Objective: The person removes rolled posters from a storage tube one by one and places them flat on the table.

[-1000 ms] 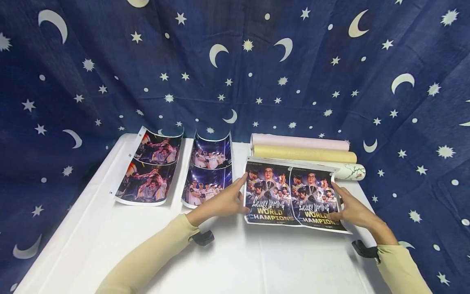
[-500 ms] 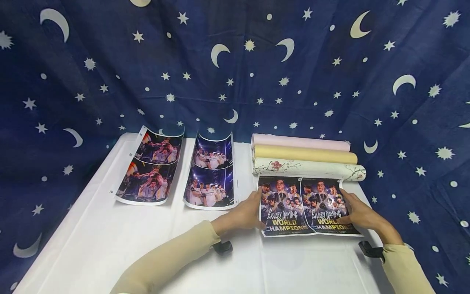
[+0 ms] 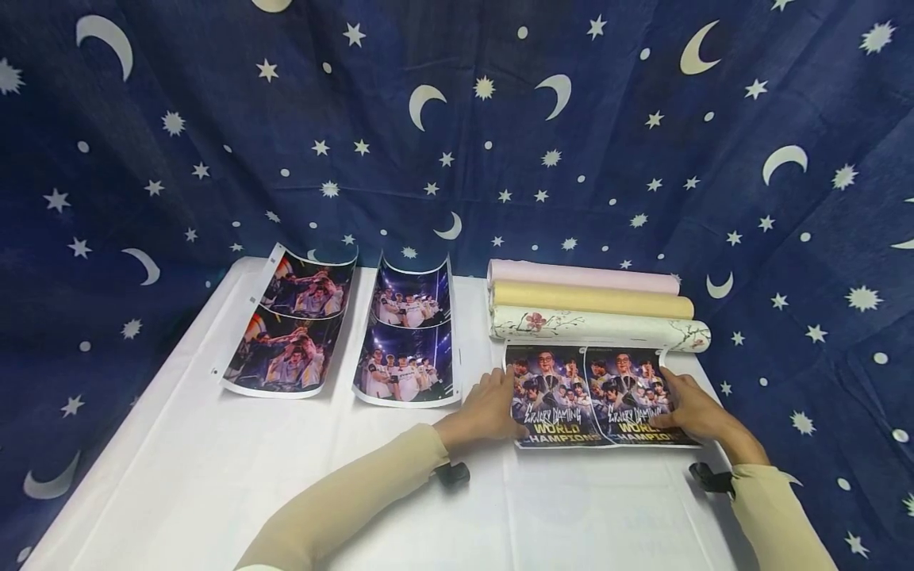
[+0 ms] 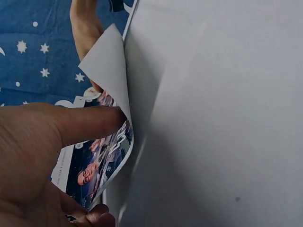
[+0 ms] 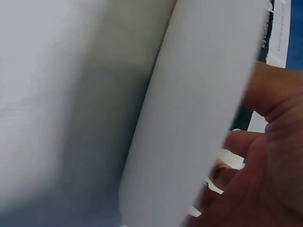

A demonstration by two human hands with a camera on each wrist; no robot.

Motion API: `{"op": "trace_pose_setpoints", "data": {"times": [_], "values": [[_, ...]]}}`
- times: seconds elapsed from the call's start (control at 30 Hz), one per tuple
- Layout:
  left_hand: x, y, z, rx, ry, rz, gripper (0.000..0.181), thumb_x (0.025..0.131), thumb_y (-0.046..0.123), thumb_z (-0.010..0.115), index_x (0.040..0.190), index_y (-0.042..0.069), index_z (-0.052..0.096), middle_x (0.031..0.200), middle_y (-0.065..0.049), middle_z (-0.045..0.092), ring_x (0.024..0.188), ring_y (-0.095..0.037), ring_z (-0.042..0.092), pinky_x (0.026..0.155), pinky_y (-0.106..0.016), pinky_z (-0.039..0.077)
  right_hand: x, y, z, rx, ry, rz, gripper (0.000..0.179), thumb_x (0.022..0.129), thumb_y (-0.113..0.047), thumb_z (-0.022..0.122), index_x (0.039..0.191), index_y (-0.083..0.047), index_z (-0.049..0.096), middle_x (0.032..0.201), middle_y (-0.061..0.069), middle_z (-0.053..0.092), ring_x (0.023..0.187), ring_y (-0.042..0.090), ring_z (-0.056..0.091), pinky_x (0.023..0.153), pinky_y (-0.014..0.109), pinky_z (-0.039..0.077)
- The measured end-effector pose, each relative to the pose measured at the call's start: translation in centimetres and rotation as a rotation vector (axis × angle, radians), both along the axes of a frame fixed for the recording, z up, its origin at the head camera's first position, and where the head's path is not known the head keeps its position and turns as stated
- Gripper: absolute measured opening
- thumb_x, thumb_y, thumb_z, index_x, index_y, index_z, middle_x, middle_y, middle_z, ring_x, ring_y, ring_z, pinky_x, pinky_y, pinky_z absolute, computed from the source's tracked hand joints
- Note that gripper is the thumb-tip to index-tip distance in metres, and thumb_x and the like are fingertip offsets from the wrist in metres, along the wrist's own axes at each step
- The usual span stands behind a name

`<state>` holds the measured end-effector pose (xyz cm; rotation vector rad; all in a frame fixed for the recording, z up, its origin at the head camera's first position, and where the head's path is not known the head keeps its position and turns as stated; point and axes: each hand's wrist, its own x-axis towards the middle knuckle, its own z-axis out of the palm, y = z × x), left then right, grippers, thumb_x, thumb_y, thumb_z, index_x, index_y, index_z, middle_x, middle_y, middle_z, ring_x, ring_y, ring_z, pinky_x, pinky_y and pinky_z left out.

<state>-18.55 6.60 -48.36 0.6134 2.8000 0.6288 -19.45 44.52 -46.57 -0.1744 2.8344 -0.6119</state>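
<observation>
In the head view, a glossy printed poster sheet [image 3: 553, 396] shows two identical pictures side by side, lettered "WORLD CHAMPIONS". My left hand [image 3: 489, 411] grips its left edge, and my right hand [image 3: 698, 408] grips the right edge. Low over the table, the sheet has its far edge right at the flowered roll [image 3: 607, 327]. From the left wrist, my thumb [image 4: 90, 124] lies over the printed face while the near edge curls up, baring the white back. The right wrist view has the sheet's white back [image 5: 189, 94] beside my right hand [image 5: 274, 156], whose fingers are partly hidden.
A pink roll [image 3: 585, 275] and a yellow roll [image 3: 593, 300] lie behind the flowered one. To the left, two curled photo sheets rest on the white table [image 3: 400, 492]: one reddish [image 3: 293, 357], one bluish [image 3: 407, 361]. A starry blue cloth [image 3: 457, 119] hangs behind.
Both hands have brought the poster sheet rightward and toward the table's front. It has come off the flowered roll, which now shows along its length. The two photo sheets have stayed put.
</observation>
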Motion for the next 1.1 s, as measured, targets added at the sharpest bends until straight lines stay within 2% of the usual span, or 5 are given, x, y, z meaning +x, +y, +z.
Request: {"op": "trace_pose_setpoints", "data": {"times": [0.27,0.4,0.5,0.8,1.1], "values": [[-0.6,0.3,0.0,0.019,0.042,0.037,0.107,0.069,0.052,0.083,0.15,0.003,0.035,0.106,-0.005,0.048,0.092,-0.017,0.041,0.076,-0.025,0.04,-0.3,0.0,0.3,-0.001,0.009,-0.007,0.113,0.067,-0.022,0.088,0.147,0.018,0.018,0.132,0.046,0.03,0.12,0.062,0.036,0.1,0.072,0.031],[-0.9,0.4,0.1,0.033,0.051,0.061,0.101,0.073,0.052,0.081,0.151,0.006,0.036,0.129,-0.012,0.049,0.111,-0.024,0.045,0.09,-0.032,0.044,-0.4,0.0,0.2,-0.006,0.025,0.008,0.106,0.069,-0.022,0.087,0.144,0.019,0.025,0.136,0.048,0.029,0.123,0.064,0.033,0.101,0.073,0.029],[-0.8,0.5,0.1,0.062,0.03,0.075,0.092,0.081,0.053,0.072,0.152,0.009,0.033,0.15,-0.019,0.038,0.13,-0.031,0.04,0.105,-0.042,0.04,-0.3,0.1,0.4,0.008,0.04,0.023,0.102,0.071,-0.025,0.086,0.144,0.018,0.028,0.136,0.047,0.031,0.122,0.062,0.037,0.099,0.071,0.034],[0.0,0.3,1.8,0.44,-0.029,0.137,0.067,0.098,0.041,0.045,0.156,0.012,0.026,0.166,-0.012,0.012,0.15,-0.033,0.021,0.119,-0.053,0.027,0.2,0.0,1.7,0.063,0.174,-0.055,0.074,0.093,-0.037,0.066,0.143,0.009,0.036,0.138,0.039,0.038,0.118,0.058,0.047,0.09,0.069,0.042],[1.0,-1.4,4.1,0.525,-0.017,0.082,0.065,0.099,0.04,0.045,0.156,0.015,0.026,0.165,-0.009,0.015,0.15,-0.03,0.023,0.12,-0.052,0.025,0.8,-2.3,3.6,0.064,0.387,-0.041,0.061,0.093,-0.03,0.067,0.138,0.005,0.045,0.138,0.035,0.041,0.121,0.058,0.042,0.094,0.071,0.036]]}}
